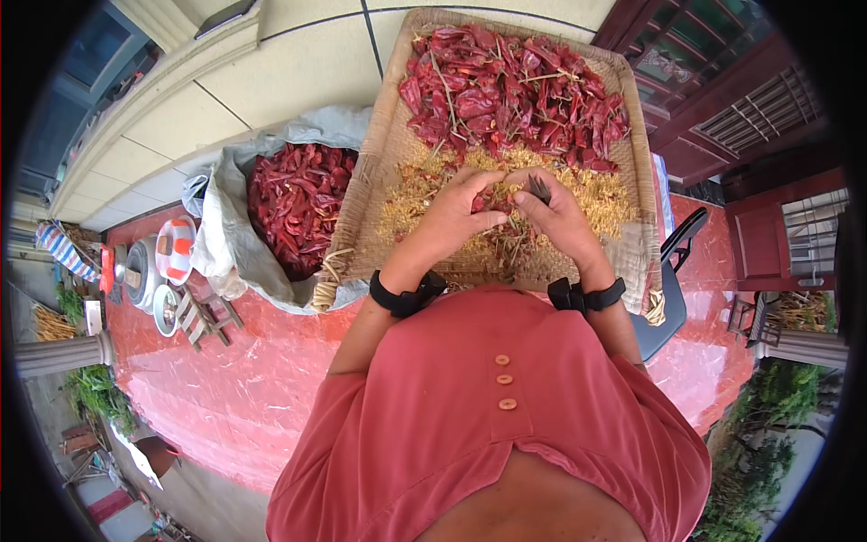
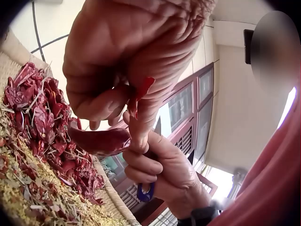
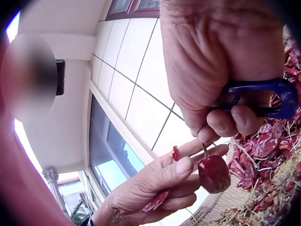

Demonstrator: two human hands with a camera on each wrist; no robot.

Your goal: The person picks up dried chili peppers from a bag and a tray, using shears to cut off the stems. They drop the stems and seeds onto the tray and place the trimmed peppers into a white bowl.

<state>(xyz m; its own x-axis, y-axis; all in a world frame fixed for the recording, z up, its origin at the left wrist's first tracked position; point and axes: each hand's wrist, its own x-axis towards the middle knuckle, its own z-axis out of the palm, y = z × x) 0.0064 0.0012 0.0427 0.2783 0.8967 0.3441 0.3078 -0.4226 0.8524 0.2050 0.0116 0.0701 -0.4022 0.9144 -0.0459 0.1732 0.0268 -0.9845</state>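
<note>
Both hands meet over the woven tray [image 1: 366, 194]. My right hand [image 1: 560, 217] grips small scissors; their dark blades [image 1: 539, 188] stick up in the head view and their blue handle [image 3: 282, 99] crosses the palm in the right wrist view. Its thumb and fingertip are at the stem of a dried red chili [image 3: 214, 174]. My left hand [image 1: 442, 221] curls around red chili pieces [image 3: 156, 201], one scrap [image 2: 142, 96] poking out beside the thumb. Its fingers are right beside the whole chili, which in the left wrist view lies between the two hands.
Broken red chilies [image 1: 506, 90] heap at the tray's far side, yellow seeds [image 1: 415, 203] and stems nearer. Left of the tray stands a pale sack [image 1: 235, 199] full of dried chilies [image 1: 298, 203]. A small wooden stool [image 1: 203, 321] and a basin [image 1: 166, 310] are farther left, a dark chair [image 1: 664, 316] right.
</note>
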